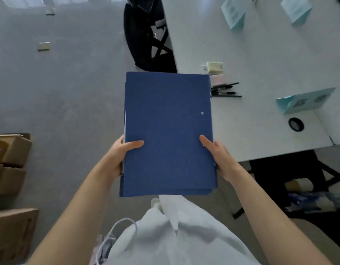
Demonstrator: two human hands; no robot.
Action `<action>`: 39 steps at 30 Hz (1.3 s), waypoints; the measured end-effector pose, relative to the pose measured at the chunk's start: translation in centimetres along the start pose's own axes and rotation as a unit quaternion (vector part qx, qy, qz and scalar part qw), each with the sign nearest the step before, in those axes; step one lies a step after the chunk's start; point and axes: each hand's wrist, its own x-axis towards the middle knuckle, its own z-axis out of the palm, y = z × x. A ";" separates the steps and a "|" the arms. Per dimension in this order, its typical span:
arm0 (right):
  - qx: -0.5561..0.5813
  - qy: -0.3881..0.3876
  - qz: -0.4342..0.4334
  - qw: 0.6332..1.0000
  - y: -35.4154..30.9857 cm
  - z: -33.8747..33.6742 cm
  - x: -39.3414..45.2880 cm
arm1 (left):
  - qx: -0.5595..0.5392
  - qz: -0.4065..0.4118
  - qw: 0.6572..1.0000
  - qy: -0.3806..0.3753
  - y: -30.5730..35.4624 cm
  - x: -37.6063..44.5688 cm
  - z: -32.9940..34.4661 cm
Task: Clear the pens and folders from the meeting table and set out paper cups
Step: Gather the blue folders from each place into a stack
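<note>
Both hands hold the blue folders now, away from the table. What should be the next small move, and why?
Probably carry the blue folders aside and put them down somewhere off the table. The left hand and the right hand both grip the stack, so neither is free, and the pens are still lying on the table near its edge, waiting to be cleared.

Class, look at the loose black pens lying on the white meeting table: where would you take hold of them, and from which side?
Grip the black pens around the middle of their barrels, coming from above. They lie flat and roughly parallel in a loose bunch near the white table's edge, so fingers closing across the barrels could probably gather several at once. First free a hand: both hold the blue folder.
</note>
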 end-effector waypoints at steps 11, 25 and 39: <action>0.109 0.231 -0.035 0.966 -3.1 -8.4 4.5 | 0.159 -0.058 0.979 -0.118 7.0 15.4 10.8; 0.025 0.380 -0.073 0.922 -3.0 -13.9 4.6 | 0.401 -0.010 0.853 -0.333 10.9 28.6 21.6; -0.058 0.470 -0.066 0.878 -1.0 -8.2 3.2 | 0.617 0.181 0.668 -0.375 12.3 29.4 24.0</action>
